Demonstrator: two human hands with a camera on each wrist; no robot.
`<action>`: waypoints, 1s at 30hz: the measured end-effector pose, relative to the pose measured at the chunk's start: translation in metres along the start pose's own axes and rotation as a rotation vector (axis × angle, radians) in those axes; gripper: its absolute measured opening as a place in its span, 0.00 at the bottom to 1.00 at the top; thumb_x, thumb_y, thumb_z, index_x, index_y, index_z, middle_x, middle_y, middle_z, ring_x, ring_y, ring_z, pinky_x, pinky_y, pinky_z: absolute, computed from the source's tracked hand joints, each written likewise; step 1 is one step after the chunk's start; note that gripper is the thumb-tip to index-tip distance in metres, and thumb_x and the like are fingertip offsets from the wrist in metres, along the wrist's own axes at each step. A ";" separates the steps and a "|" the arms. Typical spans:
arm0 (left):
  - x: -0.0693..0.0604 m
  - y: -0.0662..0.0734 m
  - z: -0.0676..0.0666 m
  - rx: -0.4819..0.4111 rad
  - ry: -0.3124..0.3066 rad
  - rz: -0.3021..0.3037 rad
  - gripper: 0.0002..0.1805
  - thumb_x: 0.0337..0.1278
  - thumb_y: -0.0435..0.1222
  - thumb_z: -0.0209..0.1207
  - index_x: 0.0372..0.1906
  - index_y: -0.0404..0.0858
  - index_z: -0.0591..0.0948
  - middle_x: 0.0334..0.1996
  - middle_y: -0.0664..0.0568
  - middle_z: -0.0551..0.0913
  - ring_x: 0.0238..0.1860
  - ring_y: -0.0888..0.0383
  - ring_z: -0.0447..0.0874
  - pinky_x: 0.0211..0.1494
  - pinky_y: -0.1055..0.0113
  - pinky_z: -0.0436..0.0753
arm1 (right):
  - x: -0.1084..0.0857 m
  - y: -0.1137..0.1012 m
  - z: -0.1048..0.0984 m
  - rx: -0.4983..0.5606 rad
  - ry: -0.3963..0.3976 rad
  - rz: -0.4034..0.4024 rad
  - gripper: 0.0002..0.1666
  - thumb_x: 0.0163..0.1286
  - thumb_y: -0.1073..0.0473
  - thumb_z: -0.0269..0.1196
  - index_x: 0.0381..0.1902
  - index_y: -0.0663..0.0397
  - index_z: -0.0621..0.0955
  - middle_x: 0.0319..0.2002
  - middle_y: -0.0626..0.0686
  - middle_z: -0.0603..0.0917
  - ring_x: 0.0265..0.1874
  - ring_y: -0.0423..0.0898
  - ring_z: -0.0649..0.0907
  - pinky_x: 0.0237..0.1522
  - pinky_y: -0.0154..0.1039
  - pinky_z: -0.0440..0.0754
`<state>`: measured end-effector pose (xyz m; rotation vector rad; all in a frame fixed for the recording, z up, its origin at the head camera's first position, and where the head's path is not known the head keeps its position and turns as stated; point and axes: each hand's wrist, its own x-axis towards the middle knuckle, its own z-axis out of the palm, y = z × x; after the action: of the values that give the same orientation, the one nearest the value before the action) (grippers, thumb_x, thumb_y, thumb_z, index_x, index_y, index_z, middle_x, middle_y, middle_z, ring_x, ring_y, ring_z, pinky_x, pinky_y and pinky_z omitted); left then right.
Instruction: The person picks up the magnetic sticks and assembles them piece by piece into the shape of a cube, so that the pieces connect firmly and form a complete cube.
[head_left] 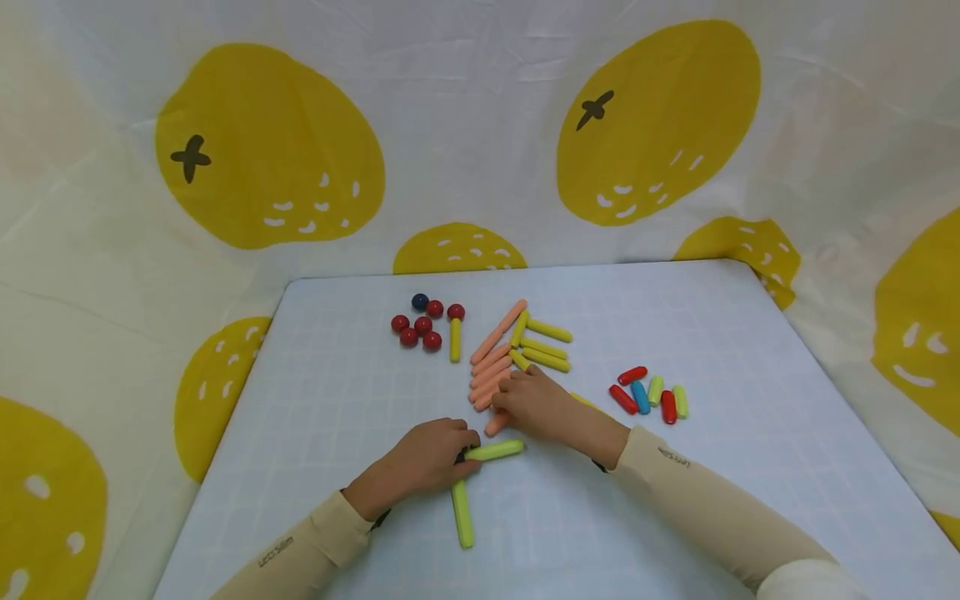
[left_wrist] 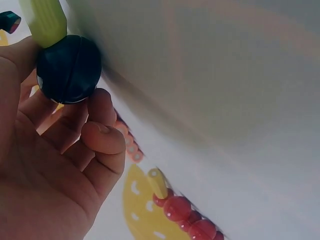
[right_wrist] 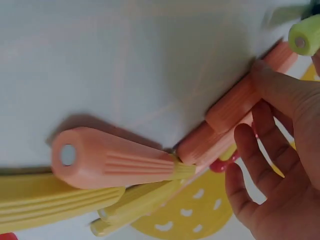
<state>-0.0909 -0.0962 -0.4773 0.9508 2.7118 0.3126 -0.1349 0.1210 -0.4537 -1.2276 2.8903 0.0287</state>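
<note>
My left hand (head_left: 431, 457) grips a dark blue ball (left_wrist: 69, 69), mostly covered by the fingers in the head view. A lime stick (left_wrist: 47, 22) touches the ball in the left wrist view. From under that hand, one lime stick (head_left: 495, 451) points right and another lime stick (head_left: 462, 515) points toward me. Further right, my right hand (head_left: 538, 404) pinches a salmon stick (right_wrist: 237, 102) between thumb and fingertip. Several salmon sticks (head_left: 491, 369) lie slanted side by side just beyond this hand.
Yellow sticks (head_left: 547, 358) lie beyond the right hand. At the back left are several red balls (head_left: 423, 326), a dark blue ball (head_left: 420, 302) and an upright-lying yellow stick (head_left: 455, 340). Short red (head_left: 622, 398), blue (head_left: 640, 397) and lime pieces (head_left: 680, 402) lie at the right.
</note>
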 end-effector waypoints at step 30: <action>-0.018 0.015 -0.008 -0.110 -0.136 -0.155 0.13 0.70 0.40 0.58 0.55 0.42 0.79 0.23 0.56 0.76 0.22 0.62 0.70 0.28 0.70 0.71 | 0.071 0.042 -0.036 0.127 -0.100 0.027 0.20 0.70 0.51 0.69 0.57 0.49 0.83 0.49 0.50 0.86 0.48 0.48 0.83 0.50 0.43 0.81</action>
<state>-0.0714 -0.0973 -0.4626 0.7008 2.5954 0.3495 -0.2137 0.0986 -0.4177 -1.1332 2.7754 -0.0887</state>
